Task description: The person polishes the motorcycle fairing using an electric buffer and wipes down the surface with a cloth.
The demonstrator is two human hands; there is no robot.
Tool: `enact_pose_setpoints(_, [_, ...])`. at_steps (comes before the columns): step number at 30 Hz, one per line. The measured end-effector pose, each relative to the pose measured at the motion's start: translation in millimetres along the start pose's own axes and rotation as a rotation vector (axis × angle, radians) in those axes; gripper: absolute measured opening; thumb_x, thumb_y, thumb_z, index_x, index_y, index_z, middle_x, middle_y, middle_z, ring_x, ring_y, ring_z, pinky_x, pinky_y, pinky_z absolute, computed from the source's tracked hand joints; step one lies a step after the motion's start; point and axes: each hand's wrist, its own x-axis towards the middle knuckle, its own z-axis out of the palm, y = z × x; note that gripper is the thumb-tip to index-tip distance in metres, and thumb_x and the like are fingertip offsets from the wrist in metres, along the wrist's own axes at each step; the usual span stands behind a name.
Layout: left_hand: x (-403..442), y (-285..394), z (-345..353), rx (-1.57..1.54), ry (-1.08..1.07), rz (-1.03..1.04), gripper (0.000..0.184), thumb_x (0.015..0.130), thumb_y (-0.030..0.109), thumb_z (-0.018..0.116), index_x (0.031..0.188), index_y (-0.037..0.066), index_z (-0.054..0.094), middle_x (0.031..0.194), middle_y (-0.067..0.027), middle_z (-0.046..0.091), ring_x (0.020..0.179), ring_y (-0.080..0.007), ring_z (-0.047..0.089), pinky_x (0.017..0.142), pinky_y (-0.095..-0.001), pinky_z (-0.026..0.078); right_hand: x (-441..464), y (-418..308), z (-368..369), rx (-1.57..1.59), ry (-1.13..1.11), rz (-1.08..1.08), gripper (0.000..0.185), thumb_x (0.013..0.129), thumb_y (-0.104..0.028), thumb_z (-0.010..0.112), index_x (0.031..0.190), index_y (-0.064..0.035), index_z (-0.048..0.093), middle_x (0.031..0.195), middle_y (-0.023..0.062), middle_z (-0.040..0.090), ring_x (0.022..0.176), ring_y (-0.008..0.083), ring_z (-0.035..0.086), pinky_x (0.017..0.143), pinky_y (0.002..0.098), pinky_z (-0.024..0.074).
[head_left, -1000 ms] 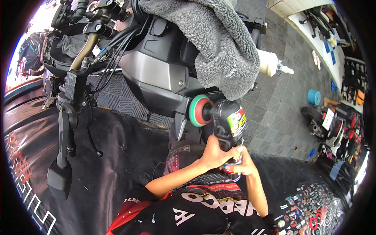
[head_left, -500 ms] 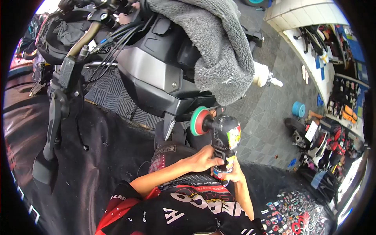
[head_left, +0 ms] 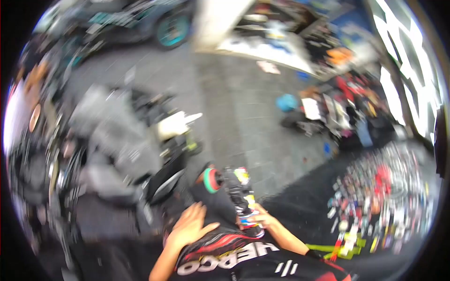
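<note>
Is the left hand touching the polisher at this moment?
Apart. The head view, though blurred, shows the left hand with its fingers spread and a plain dark gap between it and the polisher, which the right hand holds.

Beyond the polisher (head_left: 241,187) in the right hand (head_left: 263,219), an open stretch of grey floor (head_left: 253,107) leaves room to pass, narrowed at far right by a parked motorcycle (head_left: 328,112). The polisher blocks the left hand (head_left: 190,225) rightward; ahead and leftward, a blurred grey towel (head_left: 117,131) and white bottle (head_left: 171,125) obstruct it.
</note>
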Motion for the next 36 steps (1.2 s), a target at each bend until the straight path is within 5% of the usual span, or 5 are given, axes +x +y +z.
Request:
enact_pose_setpoints(9, [-21,41,-146,-0.085,0.031,-0.336,0.061,0.101,0.044,0.063,0.136,-0.005,0.061,0.135,-0.0309,0.062,0.129,-0.0433,0.057,0.111,-0.0465,0.041,8,85,-68,0.708,-0.022,-0.119,0.051,0.090,-0.029,0.069,0.126,0.0048,0.056,0.107,0.0232,0.068,0.091,0.0347,0.073,0.083,0.0480,0.0628])
enact_pose_setpoints(17, [21,-47,-84,1.070,0.117,-0.530,0.096,0.088,0.065,0.065,0.154,0.000,0.042,0.159,-0.0222,0.043,0.149,-0.0431,0.035,0.121,-0.0585,0.026,17,90,-116,0.833,0.080,-0.126,0.054,0.091,-0.037,0.067,0.127,0.0028,0.058,0.108,0.0253,0.069,0.089,0.0365,0.073,0.083,0.0529,0.0606])
enact_pose_setpoints(23, [67,-5,-50,0.886,0.421,-0.558,0.081,0.093,0.058,0.065,0.147,-0.001,0.050,0.150,-0.0257,0.049,0.140,-0.0461,0.043,0.118,-0.0602,0.030,6,43,-159,0.737,0.233,-0.019,0.068,0.083,-0.046,0.065,0.123,0.0084,0.055,0.097,0.0244,0.068,0.079,0.0375,0.071,0.077,0.0503,0.0612])
enact_pose_setpoints(27, [55,48,-57,-0.378,0.644,-0.396,0.044,0.095,0.030,0.071,0.126,-0.001,0.066,0.117,-0.0218,0.070,0.101,-0.0360,0.072,0.092,-0.0425,0.056,2,-4,-167,0.413,0.237,0.010,0.052,0.085,-0.039,0.066,0.112,0.0057,0.059,0.087,0.0208,0.070,0.069,0.0345,0.072,0.065,0.0456,0.0628])
enact_pose_setpoints(36, [-1,137,55,-0.323,0.172,-0.827,0.067,0.101,0.060,0.055,0.131,0.002,0.068,0.127,-0.0212,0.071,0.120,-0.0367,0.067,0.107,-0.0436,0.048,20,-89,-154,0.108,-0.316,0.036,0.054,0.078,-0.020,0.077,0.119,0.0048,0.053,0.088,0.0255,0.070,0.075,0.0358,0.074,0.066,0.0470,0.0628])
